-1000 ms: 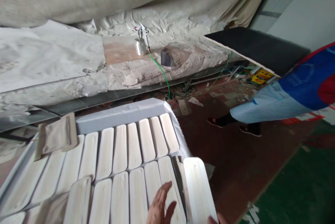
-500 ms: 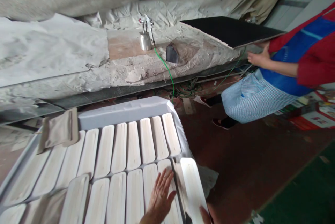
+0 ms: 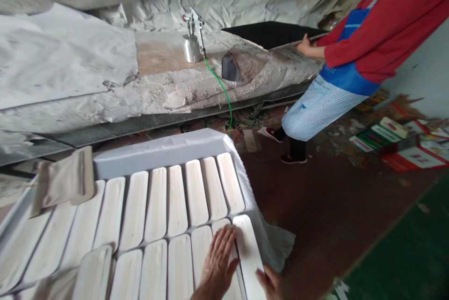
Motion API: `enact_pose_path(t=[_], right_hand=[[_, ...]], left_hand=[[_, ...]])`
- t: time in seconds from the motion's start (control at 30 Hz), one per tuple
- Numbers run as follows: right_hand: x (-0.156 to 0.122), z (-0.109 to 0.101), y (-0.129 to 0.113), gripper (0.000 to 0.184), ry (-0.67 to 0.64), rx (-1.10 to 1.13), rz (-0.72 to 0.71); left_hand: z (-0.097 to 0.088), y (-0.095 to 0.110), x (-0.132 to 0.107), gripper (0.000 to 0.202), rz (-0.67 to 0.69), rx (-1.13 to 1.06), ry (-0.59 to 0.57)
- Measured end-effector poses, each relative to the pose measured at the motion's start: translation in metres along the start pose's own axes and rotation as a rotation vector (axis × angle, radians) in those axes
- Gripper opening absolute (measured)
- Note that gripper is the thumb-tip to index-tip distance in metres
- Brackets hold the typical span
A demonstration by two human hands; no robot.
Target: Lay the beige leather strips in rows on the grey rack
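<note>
Rows of pale wooden slats [image 3: 177,199] with rounded ends lie side by side in a crate lined with white plastic [image 3: 161,150]. My left hand [image 3: 218,262] lies flat with fingers spread on the slats of the near row. My right hand [image 3: 269,282] shows only partly at the bottom edge; its thumb presses the side of the rightmost slat [image 3: 248,253], which lies at the crate's right edge. A loose slat [image 3: 93,274] rests tilted on the near left rows.
Another person in a red top and blue apron [image 3: 354,52] holds a black board [image 3: 271,34] on the paper-covered bench [image 3: 70,75]. A spray gun with metal cup [image 3: 191,43] and green hose [image 3: 219,85] stands there. Cartons [image 3: 396,143] lie on the red floor.
The rightmost slat has come down from a raised tilt into the crate's near row. My left hand slid forward onto the slats. The other person stepped to the bench and pushed the black board leftward.
</note>
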State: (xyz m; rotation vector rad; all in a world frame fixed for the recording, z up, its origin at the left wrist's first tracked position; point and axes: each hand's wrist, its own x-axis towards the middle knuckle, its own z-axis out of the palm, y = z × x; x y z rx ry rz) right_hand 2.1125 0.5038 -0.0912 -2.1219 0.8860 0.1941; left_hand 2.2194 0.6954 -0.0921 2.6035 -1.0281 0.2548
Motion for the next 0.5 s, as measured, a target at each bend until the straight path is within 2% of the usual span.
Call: enact_pose_path(t=[0.13, 0.23, 0.4, 0.5], right_hand=[[0.019, -0.004, -0.004, 0.076, -0.209, 0.024, 0.022], [0.027, -0.006, -0.001, 0.067, -0.267, -0.002, -0.014], [0.029, -0.007, -0.01, 0.049, -0.26, -0.15, -0.053], [0.019, -0.012, -0.029, 0.033, -0.149, -0.351, -0.097]], left_hand=[[0.001, -0.001, 0.003, 0.069, 0.019, 0.003, -0.025], [0.002, -0.001, 0.004, 0.069, 0.022, 0.007, -0.02], [0.003, 0.0, 0.005, 0.07, 0.032, 0.078, 0.016], [0.011, -0.001, 0.004, 0.07, 0.028, 0.108, 0.053]])
